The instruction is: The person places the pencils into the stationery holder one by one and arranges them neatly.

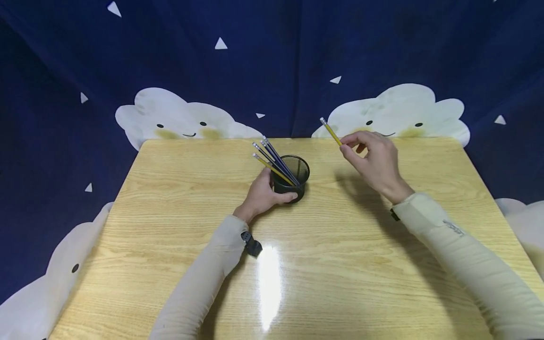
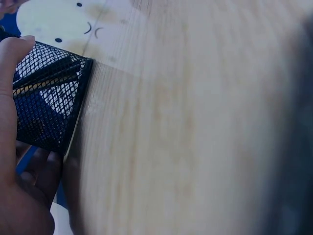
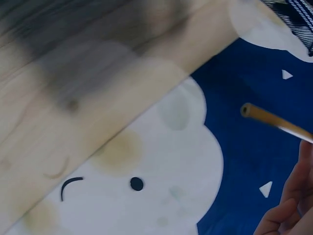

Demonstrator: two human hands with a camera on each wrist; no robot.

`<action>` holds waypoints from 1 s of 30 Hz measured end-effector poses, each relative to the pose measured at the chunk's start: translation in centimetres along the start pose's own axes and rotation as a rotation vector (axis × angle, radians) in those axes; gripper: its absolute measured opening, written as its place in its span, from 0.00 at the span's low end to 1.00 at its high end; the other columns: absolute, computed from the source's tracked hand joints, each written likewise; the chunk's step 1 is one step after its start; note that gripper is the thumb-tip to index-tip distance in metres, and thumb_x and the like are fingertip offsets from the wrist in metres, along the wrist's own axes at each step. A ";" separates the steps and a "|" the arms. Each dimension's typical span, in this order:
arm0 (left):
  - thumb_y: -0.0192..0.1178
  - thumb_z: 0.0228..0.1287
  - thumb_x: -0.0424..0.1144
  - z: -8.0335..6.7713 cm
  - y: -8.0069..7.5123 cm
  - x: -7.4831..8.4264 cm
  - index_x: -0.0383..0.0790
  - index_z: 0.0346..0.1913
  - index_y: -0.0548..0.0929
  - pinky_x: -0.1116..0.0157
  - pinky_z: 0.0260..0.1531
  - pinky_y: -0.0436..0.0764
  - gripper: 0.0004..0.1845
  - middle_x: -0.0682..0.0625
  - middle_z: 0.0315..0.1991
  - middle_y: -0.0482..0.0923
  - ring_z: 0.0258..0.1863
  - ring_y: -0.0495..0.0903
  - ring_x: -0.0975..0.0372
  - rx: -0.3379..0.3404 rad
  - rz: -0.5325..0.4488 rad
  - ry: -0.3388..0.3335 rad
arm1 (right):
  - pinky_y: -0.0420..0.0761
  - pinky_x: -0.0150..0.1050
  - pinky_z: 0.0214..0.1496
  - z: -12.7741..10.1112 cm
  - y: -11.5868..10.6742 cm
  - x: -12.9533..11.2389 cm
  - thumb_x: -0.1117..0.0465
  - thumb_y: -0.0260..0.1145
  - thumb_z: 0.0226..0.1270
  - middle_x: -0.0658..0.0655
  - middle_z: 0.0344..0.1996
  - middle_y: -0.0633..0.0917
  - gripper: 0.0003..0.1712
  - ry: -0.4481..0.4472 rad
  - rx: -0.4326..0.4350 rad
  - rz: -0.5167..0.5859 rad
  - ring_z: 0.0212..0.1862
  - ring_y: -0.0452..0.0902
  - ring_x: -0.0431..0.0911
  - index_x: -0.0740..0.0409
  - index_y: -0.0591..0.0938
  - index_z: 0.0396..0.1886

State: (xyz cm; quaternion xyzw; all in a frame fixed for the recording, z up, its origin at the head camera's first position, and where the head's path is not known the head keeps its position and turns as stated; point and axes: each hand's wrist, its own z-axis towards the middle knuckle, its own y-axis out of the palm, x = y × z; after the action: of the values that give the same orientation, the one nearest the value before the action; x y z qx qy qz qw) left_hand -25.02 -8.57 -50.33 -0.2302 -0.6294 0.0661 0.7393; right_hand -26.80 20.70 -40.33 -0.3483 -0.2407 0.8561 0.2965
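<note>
My left hand (image 1: pixel 260 194) grips a black mesh pencil cup (image 1: pixel 302 171) from its left side, near the middle of the table. Several dark striped pencils (image 1: pixel 278 158) and one yellow pencil (image 1: pixel 273 169) lean left in the cup, their white eraser ends up. In the left wrist view, the thumb lies over the mesh wall (image 2: pixel 46 105). To the right of the cup, my right hand (image 1: pixel 376 160) pinches another yellow pencil (image 1: pixel 332 132) above the table, its eraser end pointing up and left. Its plain, unsharpened-looking end (image 3: pixel 246 110) shows in the right wrist view.
A wood-grain table (image 1: pixel 340 274) spans the view, with a bright glare strip (image 1: pixel 269 288) at its front middle. Behind it hangs a dark blue curtain (image 1: pixel 272 61) with white clouds and triangles. A dark strap (image 1: pixel 251 244) sits on the left sleeve.
</note>
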 end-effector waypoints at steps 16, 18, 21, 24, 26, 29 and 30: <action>0.82 0.44 0.50 0.1 -0.1 0.0 0.48 0.62 0.73 0.61 0.58 0.73 0.41 0.57 0.50 0.80 0.51 0.79 0.65 -0.010 -0.007 0.015 | 0.73 0.30 0.37 1.7 0.0 -5.1 0.67 0.72 0.63 0.54 0.31 0.87 0.05 0.061 0.065 0.303 0.31 0.77 0.39 0.62 0.88 0.39; 0.82 0.44 0.50 0.1 -0.1 0.0 0.49 0.63 0.73 0.61 0.58 0.73 0.42 0.57 0.50 0.80 0.51 0.79 0.66 -0.011 -0.010 0.015 | 0.71 0.30 0.37 1.9 -0.4 -6.4 0.70 0.71 0.62 0.58 0.30 0.87 0.05 0.067 0.073 0.338 0.31 0.76 0.40 0.65 0.87 0.38; 0.82 0.45 0.50 0.1 -0.1 -0.1 0.49 0.63 0.73 0.62 0.58 0.73 0.41 0.58 0.50 0.80 0.51 0.79 0.67 -0.008 -0.013 0.016 | 0.70 0.31 0.36 2.2 -0.9 -8.2 0.72 0.70 0.62 0.62 0.30 0.86 0.05 0.070 0.090 0.396 0.31 0.76 0.41 0.69 0.86 0.37; 0.82 0.44 0.49 0.1 -0.1 -0.1 0.49 0.62 0.73 0.63 0.58 0.73 0.41 0.59 0.49 0.80 0.50 0.79 0.67 -0.004 -0.019 0.011 | 0.68 0.32 0.36 2.5 -1.1 -9.5 0.72 0.69 0.61 0.62 0.29 0.86 0.05 0.064 0.103 0.446 0.31 0.76 0.40 0.71 0.85 0.37; 0.83 0.44 0.50 0.1 -0.1 -0.1 0.49 0.62 0.73 0.63 0.58 0.73 0.41 0.59 0.49 0.80 0.50 0.79 0.67 -0.004 -0.024 0.009 | 0.69 0.32 0.36 2.7 -1.0 -10.1 0.73 0.69 0.61 0.62 0.29 0.86 0.05 0.054 0.109 0.473 0.31 0.76 0.41 0.72 0.85 0.36; 0.83 0.44 0.50 0.1 -0.1 0.0 0.49 0.63 0.73 0.62 0.58 0.73 0.42 0.59 0.50 0.80 0.50 0.79 0.67 -0.006 -0.030 0.013 | 0.68 0.32 0.36 2.9 -0.6 -10.6 0.73 0.69 0.61 0.61 0.29 0.86 0.06 0.040 0.111 0.497 0.32 0.76 0.41 0.72 0.85 0.37; 0.83 0.44 0.50 0.0 -0.1 0.0 0.50 0.63 0.72 0.62 0.58 0.73 0.42 0.59 0.50 0.80 0.51 0.79 0.66 -0.007 -0.032 0.012 | 0.66 0.32 0.35 3.0 -0.5 -10.8 0.73 0.69 0.60 0.61 0.29 0.86 0.06 0.037 0.112 0.500 0.31 0.76 0.40 0.72 0.85 0.37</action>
State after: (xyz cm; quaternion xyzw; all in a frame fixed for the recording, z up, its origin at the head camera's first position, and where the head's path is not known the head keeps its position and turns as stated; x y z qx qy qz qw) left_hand -25.08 -8.66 -50.25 -0.2230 -0.6287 0.0506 0.7433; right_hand -22.55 13.17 -33.23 -0.3957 -0.0940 0.9082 0.0986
